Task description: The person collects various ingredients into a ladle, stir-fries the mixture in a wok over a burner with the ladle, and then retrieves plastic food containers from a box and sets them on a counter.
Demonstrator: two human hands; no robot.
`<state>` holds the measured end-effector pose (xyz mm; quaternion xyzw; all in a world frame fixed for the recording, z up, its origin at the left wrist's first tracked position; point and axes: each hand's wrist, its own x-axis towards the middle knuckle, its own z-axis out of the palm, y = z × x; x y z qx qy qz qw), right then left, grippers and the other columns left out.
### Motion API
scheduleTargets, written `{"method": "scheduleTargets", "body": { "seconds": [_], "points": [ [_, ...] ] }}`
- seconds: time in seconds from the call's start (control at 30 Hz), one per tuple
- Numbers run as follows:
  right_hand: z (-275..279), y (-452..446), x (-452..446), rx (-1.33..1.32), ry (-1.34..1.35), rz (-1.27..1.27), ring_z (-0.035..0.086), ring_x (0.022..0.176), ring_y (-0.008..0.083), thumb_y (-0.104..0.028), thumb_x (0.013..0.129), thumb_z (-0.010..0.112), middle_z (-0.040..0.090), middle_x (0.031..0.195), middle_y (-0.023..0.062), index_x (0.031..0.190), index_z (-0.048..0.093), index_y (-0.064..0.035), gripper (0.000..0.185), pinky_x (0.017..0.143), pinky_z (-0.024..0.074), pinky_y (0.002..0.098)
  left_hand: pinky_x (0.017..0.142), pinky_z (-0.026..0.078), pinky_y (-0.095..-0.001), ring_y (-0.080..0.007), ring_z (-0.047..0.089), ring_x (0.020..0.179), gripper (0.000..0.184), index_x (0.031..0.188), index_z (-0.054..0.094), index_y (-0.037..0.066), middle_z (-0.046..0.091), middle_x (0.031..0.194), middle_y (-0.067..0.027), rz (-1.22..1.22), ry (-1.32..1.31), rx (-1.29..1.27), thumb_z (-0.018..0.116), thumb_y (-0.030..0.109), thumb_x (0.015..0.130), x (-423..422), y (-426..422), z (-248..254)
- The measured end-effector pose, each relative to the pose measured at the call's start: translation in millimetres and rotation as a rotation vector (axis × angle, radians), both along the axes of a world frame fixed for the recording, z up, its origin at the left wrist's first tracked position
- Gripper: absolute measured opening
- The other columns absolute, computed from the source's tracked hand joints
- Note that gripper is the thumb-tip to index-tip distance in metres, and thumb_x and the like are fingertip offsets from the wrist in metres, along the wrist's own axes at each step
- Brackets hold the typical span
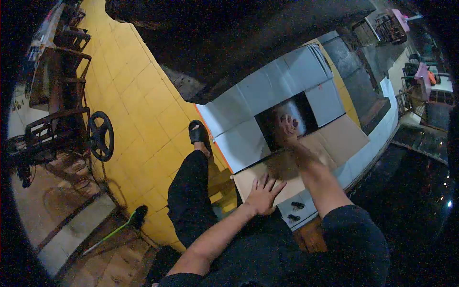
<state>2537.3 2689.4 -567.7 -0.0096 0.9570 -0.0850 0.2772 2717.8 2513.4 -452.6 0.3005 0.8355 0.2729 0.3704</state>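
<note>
My left hand (262, 193) lies with fingers spread on the brown cardboard (344, 138) near my body. My right hand (288, 125) reaches over a dark, glossy rectangular area (265, 125) in the middle of the white surface (239, 103). Its fingers look apart and slightly bent, with nothing visible in them; the wrist is blurred. Whether it touches the dark area is unclear. The cardboard runs along the near side of the dark area, partly under my right forearm.
Two small black items (295, 211) lie on white tiles near my body. A large dark block (239, 43) overhangs the far side. Yellow floor tiles (138, 110) lie left, with a wheel (101, 136) and a green-handled brush (112, 234). My sandalled foot (198, 135) stands beside the white surface.
</note>
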Motion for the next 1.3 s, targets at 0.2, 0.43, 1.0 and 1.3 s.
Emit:
{"method": "scheduleTargets", "body": {
  "seconds": [0.2, 0.43, 1.0, 1.3],
  "points": [
    [12, -5, -13, 0.292, 0.479, -0.028, 0.013, 0.138, 0.0456, -0.041, 0.08, 0.059, 0.016, 0.148, 0.0232, 0.14, 0.036, -0.018, 0.069, 0.105, 0.0172, 0.0658, 0.109, 0.015, -0.0606, -0.0438, 0.015, 0.139, 0.104, 0.15, 0.012, 0.026, 0.027, 0.147, -0.0175, -0.004, -0.024, -0.019, 0.075, 0.042, 0.069, -6, -2, 9],
    [35, 1, -28, 0.351, 0.05, -0.304, 0.02, 0.136, 0.0446, -0.043, 0.078, 0.065, 0.013, 0.15, 0.0226, 0.147, 0.022, -0.0192, 0.085, 0.103, 0.0252, 0.0624, 0.109, 0.015, -0.0594, -0.0416, 0.014, 0.139, 0.103, 0.149, 0.015, 0.026, 0.026, 0.149, -0.0164, 0.011, -0.027, -0.012, 0.076, 0.039, 0.067, 1, -3, 8],
    [160, 33, 27, -0.453, 0.467, -0.482, 0.052, 0.115, 0.036, -0.025, 0.071, 0.075, 0.048, 0.129, 0.0229, 0.147, 0.014, -0.0089, 0.099, 0.096, 0.0433, 0.0403, 0.106, 0.032, -0.0408, -0.0332, 0.038, 0.13, 0.072, 0.142, 0.032, 0.005, 0.042, 0.138, -0.021, 0.914, -0.548, 0.617, 0.053, 0.047, 0.088, -123, -12, -111],
    [147, 107, 113, -0.908, 0.464, -0.561, 0.048, 0.121, 0.0282, -0.031, 0.082, 0.064, 0.05, 0.131, 0.0156, 0.144, 0.03, -0.0022, 0.076, 0.101, 0.0389, 0.0415, 0.104, 0.035, -0.0395, -0.0305, 0.04, 0.127, 0.065, 0.142, 0.033, 0.005, 0.044, 0.136, -0.0187, 0.791, -0.801, 0.805, 0.051, 0.041, 0.09, -153, 78, -179]
  ]
}}
